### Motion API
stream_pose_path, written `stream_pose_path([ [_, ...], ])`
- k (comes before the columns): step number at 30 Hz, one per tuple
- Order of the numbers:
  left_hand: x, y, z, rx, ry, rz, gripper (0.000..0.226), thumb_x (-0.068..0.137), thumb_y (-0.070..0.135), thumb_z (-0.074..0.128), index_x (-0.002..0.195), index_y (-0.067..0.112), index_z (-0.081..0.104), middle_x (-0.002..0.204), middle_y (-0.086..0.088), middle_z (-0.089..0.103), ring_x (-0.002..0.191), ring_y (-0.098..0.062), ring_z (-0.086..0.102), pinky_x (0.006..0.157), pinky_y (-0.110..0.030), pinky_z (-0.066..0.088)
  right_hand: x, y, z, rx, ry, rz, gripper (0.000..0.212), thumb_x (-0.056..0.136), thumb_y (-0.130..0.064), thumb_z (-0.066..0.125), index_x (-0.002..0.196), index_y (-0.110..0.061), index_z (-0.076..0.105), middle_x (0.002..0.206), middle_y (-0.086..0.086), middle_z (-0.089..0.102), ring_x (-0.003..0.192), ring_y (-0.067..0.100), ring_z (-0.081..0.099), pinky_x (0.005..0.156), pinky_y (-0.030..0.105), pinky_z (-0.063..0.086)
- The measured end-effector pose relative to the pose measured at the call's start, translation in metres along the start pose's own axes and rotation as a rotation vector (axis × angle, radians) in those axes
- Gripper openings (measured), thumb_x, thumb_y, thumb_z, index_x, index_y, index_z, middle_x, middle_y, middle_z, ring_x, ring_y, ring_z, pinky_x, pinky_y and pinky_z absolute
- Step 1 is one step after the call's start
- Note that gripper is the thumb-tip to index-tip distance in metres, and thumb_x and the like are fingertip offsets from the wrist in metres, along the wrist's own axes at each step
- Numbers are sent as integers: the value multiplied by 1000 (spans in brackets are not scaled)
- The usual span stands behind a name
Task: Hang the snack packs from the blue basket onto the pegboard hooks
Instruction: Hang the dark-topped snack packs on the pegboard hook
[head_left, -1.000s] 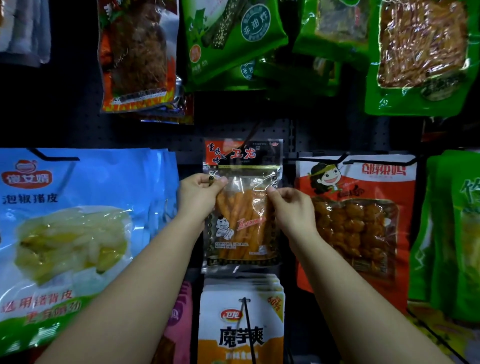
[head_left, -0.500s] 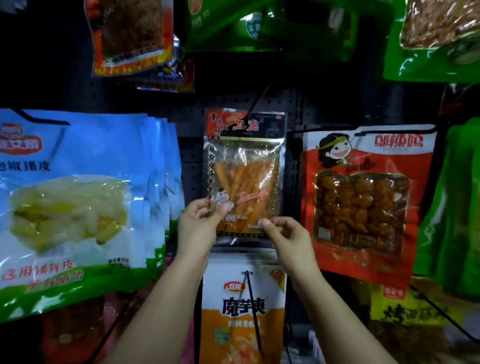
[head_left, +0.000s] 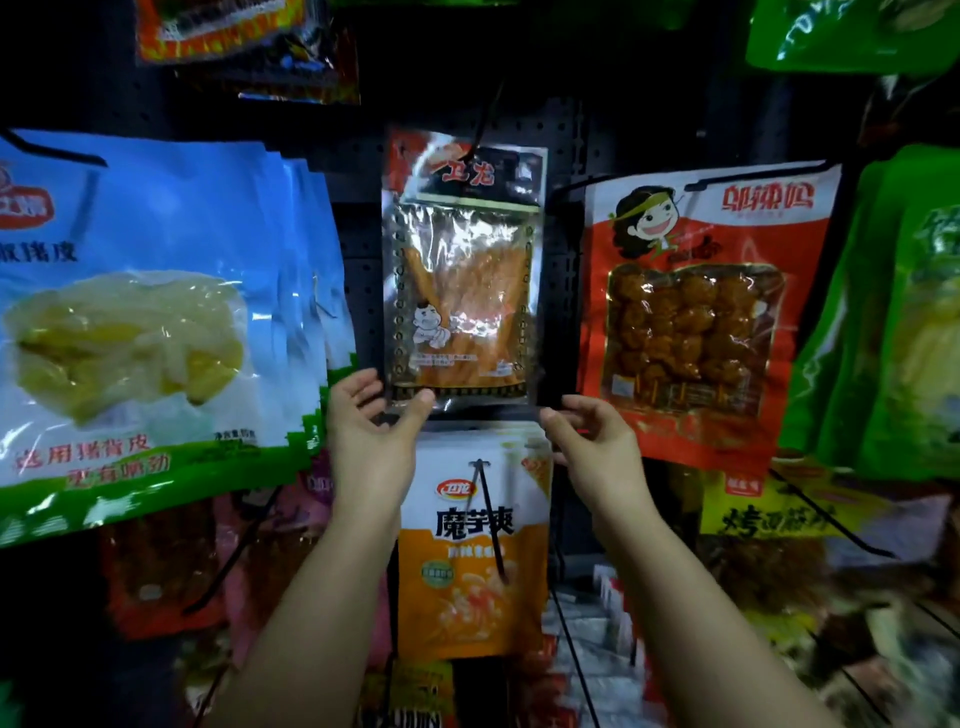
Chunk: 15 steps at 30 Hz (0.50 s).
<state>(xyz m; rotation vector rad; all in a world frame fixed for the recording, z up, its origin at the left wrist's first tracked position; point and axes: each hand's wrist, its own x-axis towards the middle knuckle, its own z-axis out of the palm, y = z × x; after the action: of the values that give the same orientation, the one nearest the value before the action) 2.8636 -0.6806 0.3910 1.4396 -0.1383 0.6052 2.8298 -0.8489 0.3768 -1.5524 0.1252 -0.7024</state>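
One clear-fronted pack of orange snack sticks (head_left: 460, 291) hangs on a black pegboard hook (head_left: 480, 127), between blue and red packs.
Left hand (head_left: 371, 441) and right hand (head_left: 592, 441), both loosely spread, hold nothing; only the left thumb touches the bottom edge. The person should steady the pack, then let go gently. The blue basket is out of view.

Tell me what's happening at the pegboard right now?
A person is hanging a clear snack pack of orange sticks on a hook between blue packs and a red pack. It hangs on the hook. The left hand touches its bottom corner with its thumb; the right hand sits open just below it.
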Motion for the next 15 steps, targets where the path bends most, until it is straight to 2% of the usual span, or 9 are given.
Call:
stream_pose_path([
  [2,-28,7,-8,28,45,98,47,79,21,74,114,28,45,124,1,48,109,-10,48,86,-18,39,-20,0,-19,-10,8,-11,11,89,-19,65,99,-17,61,88,-2,64,85,14,65,73,26,53],
  [3,-44,12,-11,22,44,142,44,79,20,74,113,29,46,124,1,49,108,-9,48,88,-19,39,-32,0,-30,-9,1,-20,5,89,-19,65,92,-22,62,88,-2,65,87,17,65,73,27,53],
  [5,-80,22,-13,-6,-33,186,37,81,19,72,105,36,51,116,6,55,101,-3,53,84,-17,43,-60,2,-56,8,-8,-31,7,89,-20,65,87,-26,63,84,-3,67,81,15,66,64,20,53],
  [8,-140,38,-7,-76,-289,191,29,79,22,71,87,47,57,91,19,63,81,6,60,68,-9,46,-107,10,-99,13,12,-18,4,88,-23,65,89,-27,66,81,-1,69,69,6,63,55,12,48],
  [12,-216,23,22,-122,-637,59,17,77,19,65,83,34,60,77,24,64,71,7,59,64,-7,45,-171,42,-167,-43,118,71,5,87,-17,65,88,-21,68,82,7,71,69,7,62,61,14,48],
  [15,-274,-21,47,-54,-816,-117,23,81,9,68,83,30,59,73,21,64,68,7,58,63,-7,45,-222,78,-224,-96,218,222,9,88,-8,63,86,-16,66,77,11,66,65,7,59,63,17,48],
])
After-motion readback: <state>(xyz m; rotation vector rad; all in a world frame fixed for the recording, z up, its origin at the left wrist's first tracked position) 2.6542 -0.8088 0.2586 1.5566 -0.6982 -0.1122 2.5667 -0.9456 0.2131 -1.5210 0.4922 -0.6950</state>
